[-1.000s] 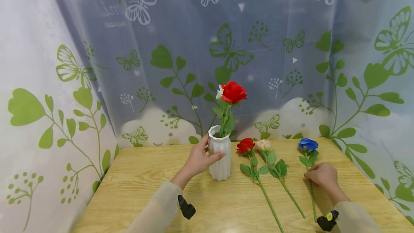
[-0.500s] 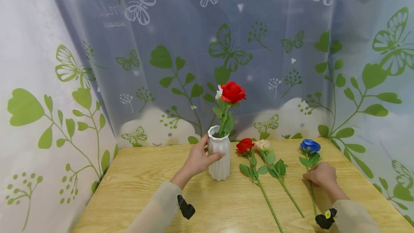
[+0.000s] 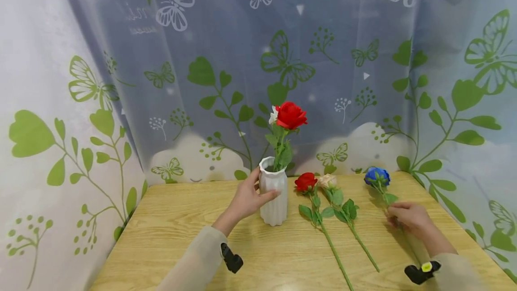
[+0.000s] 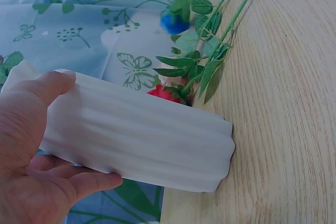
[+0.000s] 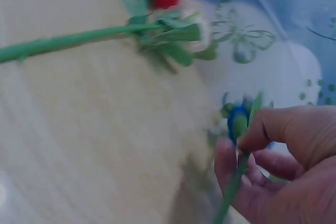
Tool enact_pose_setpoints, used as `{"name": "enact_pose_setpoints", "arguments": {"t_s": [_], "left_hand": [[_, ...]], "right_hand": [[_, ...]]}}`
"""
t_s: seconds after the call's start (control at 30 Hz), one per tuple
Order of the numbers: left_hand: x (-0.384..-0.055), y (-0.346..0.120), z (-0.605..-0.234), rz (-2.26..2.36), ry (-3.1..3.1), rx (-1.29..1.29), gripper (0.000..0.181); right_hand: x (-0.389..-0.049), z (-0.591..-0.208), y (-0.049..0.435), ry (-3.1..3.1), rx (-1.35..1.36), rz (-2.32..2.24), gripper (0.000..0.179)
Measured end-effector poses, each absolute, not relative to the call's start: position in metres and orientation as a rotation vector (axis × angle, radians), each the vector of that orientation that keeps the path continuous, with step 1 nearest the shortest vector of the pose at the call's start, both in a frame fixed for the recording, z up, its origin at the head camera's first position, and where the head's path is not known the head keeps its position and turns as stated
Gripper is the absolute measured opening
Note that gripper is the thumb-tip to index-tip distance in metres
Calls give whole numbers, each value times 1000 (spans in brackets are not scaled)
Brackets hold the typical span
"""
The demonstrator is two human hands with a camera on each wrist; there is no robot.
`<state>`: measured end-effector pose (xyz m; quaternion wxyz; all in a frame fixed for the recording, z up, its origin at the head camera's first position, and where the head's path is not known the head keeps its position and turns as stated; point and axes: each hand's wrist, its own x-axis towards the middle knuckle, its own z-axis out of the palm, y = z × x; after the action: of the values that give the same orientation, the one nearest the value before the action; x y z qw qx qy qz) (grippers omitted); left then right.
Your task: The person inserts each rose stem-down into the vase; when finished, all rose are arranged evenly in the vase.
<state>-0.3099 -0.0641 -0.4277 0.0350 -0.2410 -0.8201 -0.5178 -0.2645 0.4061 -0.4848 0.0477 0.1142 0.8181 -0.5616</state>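
My left hand (image 3: 246,199) grips the white fluted vase (image 3: 274,203) from its left side, thumb across the front. The vase stands upright on the table and holds a red rose (image 3: 291,116) with a white flower (image 3: 273,115) behind it. At the right, my right hand (image 3: 409,219) pinches the green stem of a blue rose (image 3: 377,177) between thumb and fingers. Its bloom tilts to the left, and in the right wrist view the stem (image 5: 233,184) runs down through the fingers. The left wrist view shows the thumb and fingers around the vase wall (image 4: 142,129).
Between the vase and my right hand lie a second red rose (image 3: 306,182) and a cream rose (image 3: 328,181), stems toward the front edge. The wooden table (image 3: 173,237) meets a patterned curtain (image 3: 226,57) at the back and sides.
My right hand has shifted slightly right and tilted the blue rose, its bloom swinging left and the stem's lower end moving right. My left hand and the vase stay in place.
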Motion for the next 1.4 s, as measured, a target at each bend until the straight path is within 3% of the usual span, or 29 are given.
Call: {"name": "enact_pose_setpoints", "arguments": {"t_s": [0.2,0.67,1.4], "left_hand": [[-310,-65,-427,-1593,-2523,-736,79],[-310,-65,-428,-1598,-2525,-742,80],[-309,-66,-428,-1586,-2515,-758,80]], "right_hand": [[-262,-466,414,2174,170,-1928,71],[-258,-423,378,2277,-41,-1898,74],[-262,-364,296,1934,-390,-2498,31]]}}
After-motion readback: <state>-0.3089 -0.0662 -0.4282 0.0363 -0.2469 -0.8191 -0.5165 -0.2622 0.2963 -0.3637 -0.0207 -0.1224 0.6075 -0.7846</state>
